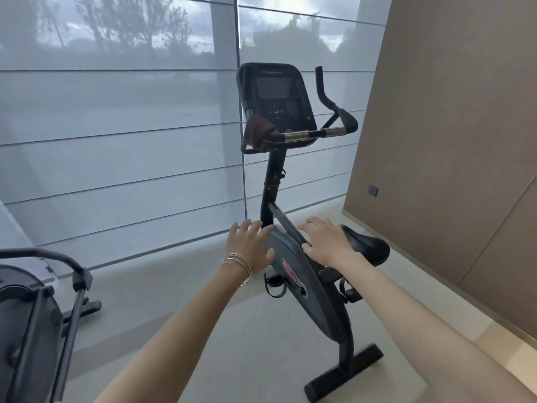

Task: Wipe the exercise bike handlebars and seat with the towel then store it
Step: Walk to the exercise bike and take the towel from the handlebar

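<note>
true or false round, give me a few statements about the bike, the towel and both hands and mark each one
1. The brown towel is draped over the handlebars. True.
2. The left hand grips the towel. False: it is open, holds nothing, and is well below the towel.
3. The right hand is open with its fingers spread. True.
4. The seat is white. False: it is black.
5. A second machine stands at the lower left. True.
</note>
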`<state>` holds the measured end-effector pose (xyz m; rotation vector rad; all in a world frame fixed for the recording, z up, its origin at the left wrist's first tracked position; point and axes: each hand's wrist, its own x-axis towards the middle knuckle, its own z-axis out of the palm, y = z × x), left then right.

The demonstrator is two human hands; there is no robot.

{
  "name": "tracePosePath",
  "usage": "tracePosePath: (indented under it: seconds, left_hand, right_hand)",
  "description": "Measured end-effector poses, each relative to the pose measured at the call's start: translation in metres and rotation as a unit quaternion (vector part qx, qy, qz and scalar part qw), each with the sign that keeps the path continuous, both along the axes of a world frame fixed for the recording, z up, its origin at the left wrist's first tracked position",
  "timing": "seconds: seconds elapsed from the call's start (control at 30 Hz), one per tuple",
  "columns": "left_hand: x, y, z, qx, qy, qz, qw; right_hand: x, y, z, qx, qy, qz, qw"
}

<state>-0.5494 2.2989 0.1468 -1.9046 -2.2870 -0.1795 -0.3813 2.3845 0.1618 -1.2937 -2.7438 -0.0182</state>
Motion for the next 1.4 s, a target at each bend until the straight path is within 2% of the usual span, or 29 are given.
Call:
tracePosePath:
  seconds: [0.23,0.4,0.6,0.77,0.97,1.23,1.4]
  left_hand:
    - [-0.056,0.049,-0.042,-0.056,-0.017,0.004,0.998]
    - [-0.101,0.113,-0.038,-0.042,0.004,0.009,0.999]
    - [-0.150,0.214,-0.005,-0.022,0.039,0.014,0.999]
    - [-0.196,0.282,0.030,0.035,0.043,0.052,0.997]
    - [-0.244,0.337,0.043,0.055,0.045,0.055,0.996]
    - [-0.303,0.406,0.061,0.085,0.052,0.011,0.995]
    - [-0.341,0.439,0.071,0.098,0.054,-0.042,0.993]
  right_hand:
    - [-0.038,0.065,-0.037,-0.043,-0.025,0.001,0.999]
    - [-0.080,0.139,-0.041,-0.021,-0.011,0.031,0.999]
    - [-0.134,0.248,0.001,0.015,0.041,0.052,0.998]
    - [-0.180,0.323,0.043,0.064,0.057,0.077,0.993]
    - [-0.225,0.373,0.062,0.049,0.126,0.089,0.987]
    - [-0.288,0.430,0.081,0.027,0.185,0.037,0.982]
    - [-0.329,0.448,0.079,-0.048,0.197,-0.027,0.979]
